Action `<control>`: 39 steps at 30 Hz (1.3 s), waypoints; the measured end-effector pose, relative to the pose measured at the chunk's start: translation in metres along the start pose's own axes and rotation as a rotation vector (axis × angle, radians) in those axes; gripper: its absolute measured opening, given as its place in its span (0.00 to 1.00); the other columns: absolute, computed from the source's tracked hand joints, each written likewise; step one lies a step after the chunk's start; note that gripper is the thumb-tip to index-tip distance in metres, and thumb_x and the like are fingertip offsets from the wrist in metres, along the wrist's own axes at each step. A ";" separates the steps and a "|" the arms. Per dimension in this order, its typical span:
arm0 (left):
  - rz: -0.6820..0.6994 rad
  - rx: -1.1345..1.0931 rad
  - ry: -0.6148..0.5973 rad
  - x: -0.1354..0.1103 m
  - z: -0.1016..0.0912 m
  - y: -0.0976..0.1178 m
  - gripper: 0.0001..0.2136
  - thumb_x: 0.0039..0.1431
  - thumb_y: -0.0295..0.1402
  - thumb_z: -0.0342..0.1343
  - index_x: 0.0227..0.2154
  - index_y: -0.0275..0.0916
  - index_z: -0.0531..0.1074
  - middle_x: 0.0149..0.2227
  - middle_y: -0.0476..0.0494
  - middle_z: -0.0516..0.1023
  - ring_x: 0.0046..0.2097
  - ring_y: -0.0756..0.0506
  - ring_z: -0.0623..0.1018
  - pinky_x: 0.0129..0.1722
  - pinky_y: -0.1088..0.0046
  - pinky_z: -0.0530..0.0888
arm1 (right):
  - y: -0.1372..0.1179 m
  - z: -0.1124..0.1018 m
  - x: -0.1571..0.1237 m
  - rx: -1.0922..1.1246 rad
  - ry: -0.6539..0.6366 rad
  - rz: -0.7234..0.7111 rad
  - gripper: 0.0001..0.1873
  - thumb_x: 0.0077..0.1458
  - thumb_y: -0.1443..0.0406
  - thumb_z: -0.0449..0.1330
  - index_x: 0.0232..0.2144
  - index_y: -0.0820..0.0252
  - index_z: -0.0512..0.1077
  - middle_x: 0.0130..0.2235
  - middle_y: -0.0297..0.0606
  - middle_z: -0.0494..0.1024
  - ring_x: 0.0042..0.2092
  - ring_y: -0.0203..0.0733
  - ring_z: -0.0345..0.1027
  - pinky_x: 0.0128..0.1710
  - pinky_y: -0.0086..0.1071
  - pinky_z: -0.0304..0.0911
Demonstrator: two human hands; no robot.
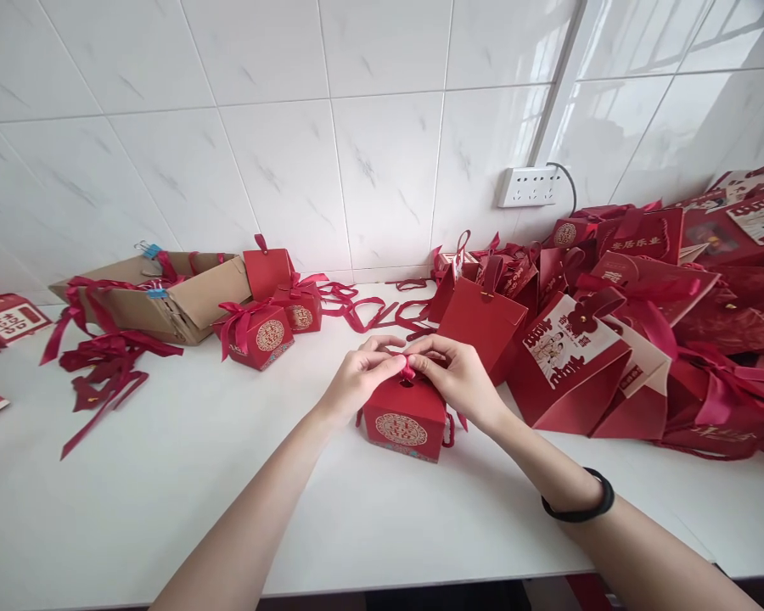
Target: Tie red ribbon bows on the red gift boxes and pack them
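A small red gift box [382, 407] with a round gold emblem stands upright on the white table in front of me. Over its top, both hands meet at a red ribbon [407, 370]. My left hand [360, 378] pinches the ribbon between thumb and finger from the left. From the right, my right hand [455, 373] pinches it as well, thumb against finger. The fingertips are close together, so the exact shape of the knot or loop is partly hidden. Ribbon ends hang down at the box's sides.
Two bow-tied red boxes [261, 335] stand left of centre, beside an open cardboard box [204, 293] holding ribbons. Loose ribbons [105, 373] lie further left. Many red gift bags [573, 356] crowd the right side. A power strip [530, 187] is on the tiled wall.
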State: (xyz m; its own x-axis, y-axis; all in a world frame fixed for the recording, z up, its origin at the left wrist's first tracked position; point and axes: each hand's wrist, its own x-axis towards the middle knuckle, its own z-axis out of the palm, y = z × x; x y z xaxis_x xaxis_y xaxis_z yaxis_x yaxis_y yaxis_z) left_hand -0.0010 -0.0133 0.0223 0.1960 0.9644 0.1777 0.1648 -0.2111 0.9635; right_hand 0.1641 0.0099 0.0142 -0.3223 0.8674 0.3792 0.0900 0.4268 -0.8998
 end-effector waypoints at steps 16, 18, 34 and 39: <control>0.048 0.162 0.141 -0.002 0.001 0.000 0.16 0.55 0.43 0.54 0.19 0.39 0.75 0.48 0.43 0.72 0.51 0.42 0.70 0.51 0.63 0.67 | -0.001 -0.014 0.001 -0.468 0.015 -0.454 0.07 0.55 0.69 0.60 0.26 0.57 0.74 0.31 0.35 0.74 0.35 0.38 0.68 0.42 0.37 0.63; 0.087 0.260 0.163 -0.003 -0.002 0.002 0.16 0.55 0.42 0.54 0.17 0.39 0.74 0.47 0.43 0.73 0.52 0.41 0.69 0.53 0.61 0.65 | 0.000 -0.016 0.002 -0.502 0.000 -0.494 0.08 0.56 0.69 0.59 0.26 0.57 0.74 0.30 0.35 0.75 0.34 0.38 0.68 0.43 0.38 0.62; 0.154 0.503 0.000 -0.007 -0.034 0.013 0.10 0.52 0.41 0.58 0.21 0.43 0.76 0.47 0.45 0.70 0.53 0.40 0.66 0.55 0.57 0.63 | -0.015 -0.050 0.005 -0.487 -0.278 -0.370 0.09 0.59 0.66 0.55 0.29 0.58 0.73 0.37 0.39 0.68 0.39 0.39 0.66 0.41 0.34 0.65; 0.177 0.546 -0.036 -0.008 -0.036 0.014 0.11 0.52 0.40 0.57 0.20 0.41 0.75 0.44 0.44 0.69 0.50 0.40 0.67 0.54 0.56 0.63 | -0.015 -0.056 0.006 -0.501 -0.338 -0.322 0.10 0.58 0.63 0.56 0.27 0.58 0.74 0.36 0.39 0.69 0.36 0.39 0.66 0.38 0.33 0.65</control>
State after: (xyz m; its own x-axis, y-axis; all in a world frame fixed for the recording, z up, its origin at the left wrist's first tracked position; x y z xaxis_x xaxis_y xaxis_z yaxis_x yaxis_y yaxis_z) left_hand -0.0354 -0.0182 0.0419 0.2973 0.9028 0.3109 0.6000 -0.4299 0.6746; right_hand 0.2131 0.0230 0.0423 -0.6753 0.5847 0.4496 0.3394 0.7875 -0.5144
